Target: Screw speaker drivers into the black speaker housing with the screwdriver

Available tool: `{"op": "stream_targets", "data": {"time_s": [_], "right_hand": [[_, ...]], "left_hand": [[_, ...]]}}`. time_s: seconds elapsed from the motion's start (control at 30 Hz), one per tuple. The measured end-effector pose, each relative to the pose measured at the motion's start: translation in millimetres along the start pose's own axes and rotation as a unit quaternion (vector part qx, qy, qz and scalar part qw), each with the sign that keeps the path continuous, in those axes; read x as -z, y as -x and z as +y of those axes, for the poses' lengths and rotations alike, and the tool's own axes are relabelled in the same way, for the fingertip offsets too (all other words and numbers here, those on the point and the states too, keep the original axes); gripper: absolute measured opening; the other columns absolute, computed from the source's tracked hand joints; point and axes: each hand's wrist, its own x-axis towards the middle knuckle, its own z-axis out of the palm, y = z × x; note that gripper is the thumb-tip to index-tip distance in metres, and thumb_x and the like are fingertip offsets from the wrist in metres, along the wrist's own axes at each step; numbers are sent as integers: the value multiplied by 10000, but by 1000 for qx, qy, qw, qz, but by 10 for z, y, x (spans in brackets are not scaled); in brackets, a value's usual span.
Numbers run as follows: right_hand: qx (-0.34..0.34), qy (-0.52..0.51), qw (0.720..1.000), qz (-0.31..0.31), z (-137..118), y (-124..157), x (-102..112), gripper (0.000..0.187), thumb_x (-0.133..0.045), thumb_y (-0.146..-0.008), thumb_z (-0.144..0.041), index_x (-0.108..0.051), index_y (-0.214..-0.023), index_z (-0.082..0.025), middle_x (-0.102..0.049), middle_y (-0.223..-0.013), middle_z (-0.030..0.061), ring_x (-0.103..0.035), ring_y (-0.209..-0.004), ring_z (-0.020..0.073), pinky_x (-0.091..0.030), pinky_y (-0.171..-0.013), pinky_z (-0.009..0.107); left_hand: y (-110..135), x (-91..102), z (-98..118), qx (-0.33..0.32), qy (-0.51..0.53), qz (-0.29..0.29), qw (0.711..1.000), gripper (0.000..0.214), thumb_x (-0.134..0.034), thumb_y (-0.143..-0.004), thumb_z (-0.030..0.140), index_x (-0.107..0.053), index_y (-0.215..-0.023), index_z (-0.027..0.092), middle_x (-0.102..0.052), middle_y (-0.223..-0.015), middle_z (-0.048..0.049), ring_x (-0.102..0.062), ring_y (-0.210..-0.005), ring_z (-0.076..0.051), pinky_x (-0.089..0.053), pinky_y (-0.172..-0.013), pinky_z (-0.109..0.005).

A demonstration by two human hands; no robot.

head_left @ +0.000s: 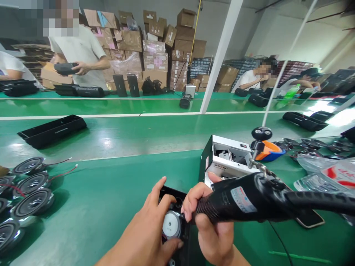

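My left hand (149, 229) rests on a black speaker housing (177, 201) at the near edge of the green table, its fingers steadying a round speaker driver (171, 224) with a silver back set in the housing. My right hand (206, 225) grips a black electric screwdriver (249, 201), its tip pointing left at the driver's edge. The screwdriver's cable runs off right and a cord goes up from its rear.
Several loose speaker drivers (30, 184) lie at the left. A white screw feeder box (227, 159) stands behind my hands. Plastic bags (327, 173) sit at the right. A black housing (52, 130) lies on the conveyor belt. Other people work across the line before stacked cardboard boxes (155, 48).
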Motion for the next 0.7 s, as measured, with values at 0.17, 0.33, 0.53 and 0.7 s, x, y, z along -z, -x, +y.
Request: {"op": "stream_targets", "data": {"time_s": [0.17, 0.33, 0.53, 0.7], "right_hand": [[-48, -44, 998, 20, -290, -232, -14, 526, -559, -1124, -625, -533, -1602, -407, -716, -1127, 51, -719, -1003, 284, -507, -1139, 571], [-74, -152, 985, 27, -512, -410, -46, 447, -761, -993, -691, -758, -1329, -397, -688, -1016, 13, -648, -593, 160, -577, -622, 320], [-77, -155, 980, 95, -395, -492, -88, 610, -850, -776, -878, -825, -978, -304, -628, -723, -26, -531, -414, 122, -430, -417, 216], [-37, -135, 984, 113, -380, -480, -125, 638, -902, -755, -876, -833, -982, -284, -650, -717, -15, -541, -388, 139, -453, -369, 230]], "left_hand": [[6, -41, -52, 20, 14, 10, 1000, 451, -745, -786, 150, -635, -1199, 294, -82, -1828, -50, -221, -1681, -378, -508, -1238, -579], [-10, -78, -71, 20, 24, 12, 999, 412, -734, -788, 148, -645, -1162, 296, -49, -1824, -51, -211, -1684, -364, -526, -1211, -547], [1, -85, -53, 23, 19, 13, 999, 418, -741, -781, 127, -650, -1152, 296, -48, -1832, -37, -301, -1649, -379, -512, -1214, -562], [8, -56, -24, 23, 13, 9, 1000, 400, -731, -804, 130, -651, -1160, 295, -61, -1823, -44, -302, -1647, -380, -530, -1191, -552]]}}
